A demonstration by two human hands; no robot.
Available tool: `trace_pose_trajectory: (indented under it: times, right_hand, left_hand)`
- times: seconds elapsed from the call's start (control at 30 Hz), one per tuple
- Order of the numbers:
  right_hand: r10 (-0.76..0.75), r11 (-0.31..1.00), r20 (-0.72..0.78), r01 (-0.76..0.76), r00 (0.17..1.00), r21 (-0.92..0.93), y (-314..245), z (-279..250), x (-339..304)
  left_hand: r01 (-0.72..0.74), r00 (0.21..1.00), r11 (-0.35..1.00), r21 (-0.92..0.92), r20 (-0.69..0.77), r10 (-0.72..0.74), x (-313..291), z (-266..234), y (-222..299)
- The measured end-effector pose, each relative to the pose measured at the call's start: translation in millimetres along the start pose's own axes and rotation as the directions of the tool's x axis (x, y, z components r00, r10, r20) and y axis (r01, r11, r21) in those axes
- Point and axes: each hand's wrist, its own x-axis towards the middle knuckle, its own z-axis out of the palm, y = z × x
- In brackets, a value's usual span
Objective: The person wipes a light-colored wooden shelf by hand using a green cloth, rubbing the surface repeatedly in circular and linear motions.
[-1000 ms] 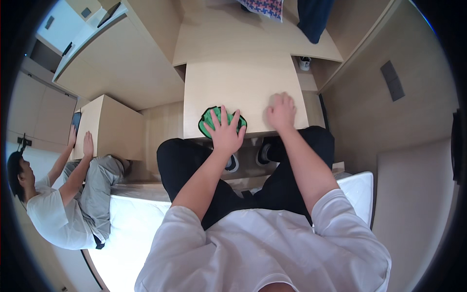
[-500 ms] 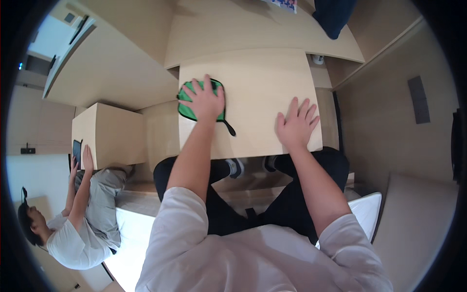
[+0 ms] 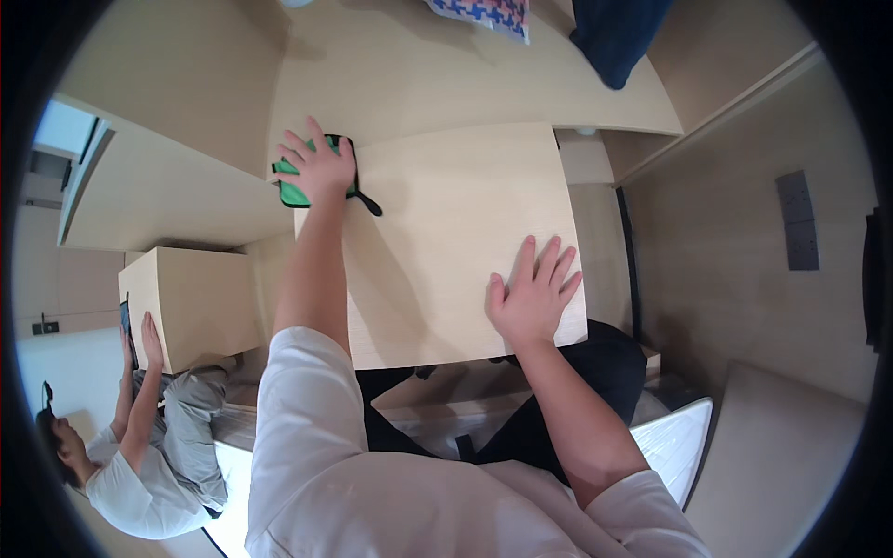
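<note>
My left hand (image 3: 324, 171) lies with fingers spread over a flat green fabric piece (image 3: 294, 195) with black edging and a black strap. Whether it is a pouch or a folded cloth I cannot tell. The hand covers much of it, at the far left corner of the pale wooden tabletop (image 3: 437, 223). The strap trails to the right on the wood. Lower and to the right, my right hand (image 3: 532, 298) rests palm down near the right edge, its fingers apart and nothing in them.
Beyond the tabletop, a wider wooden surface (image 3: 391, 84) carries a patterned bag (image 3: 488, 17) and a dark blue cloth item (image 3: 614, 42). At left, another person (image 3: 139, 474) sits by a wooden box-like table (image 3: 205, 302), hands on a dark item. A wall with a socket plate (image 3: 798, 220) stands right.
My left hand and the green fabric piece have moved farther away and left, to the tabletop's far corner. My right hand stays flat near the right edge. The view has shifted.
</note>
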Motion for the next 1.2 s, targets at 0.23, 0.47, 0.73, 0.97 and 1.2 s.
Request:
trace_pose_trajectory:
  times: [0.23,0.47,0.73,0.97,1.2]
  right_hand:
    - [-0.002,1.000,-0.015,0.002,1.000,-0.015,1,0,2]
    - [0.012,0.999,-0.049,-0.014,0.999,-0.038,10,8,5]
    - [0.017,0.998,-0.058,-0.021,0.998,-0.064,16,18,0]
    - [0.034,0.998,-0.044,-0.036,0.998,-0.050,9,10,0]
    - [0.003,0.999,-0.084,-0.007,0.996,-0.043,3,9,-4]
  left_hand:
    - [-0.200,0.970,0.974,-0.104,0.119,0.212,-105,-42,-22]
    - [-0.282,0.935,0.946,-0.160,0.174,0.308,-257,-93,-64]
    - [-0.244,0.871,0.946,-0.212,0.380,0.310,-349,-182,-88]
    - [-0.331,0.879,0.919,-0.214,0.283,0.383,-278,-117,-74]
    - [-0.205,0.947,0.972,-0.115,0.228,0.227,-141,-59,-43]
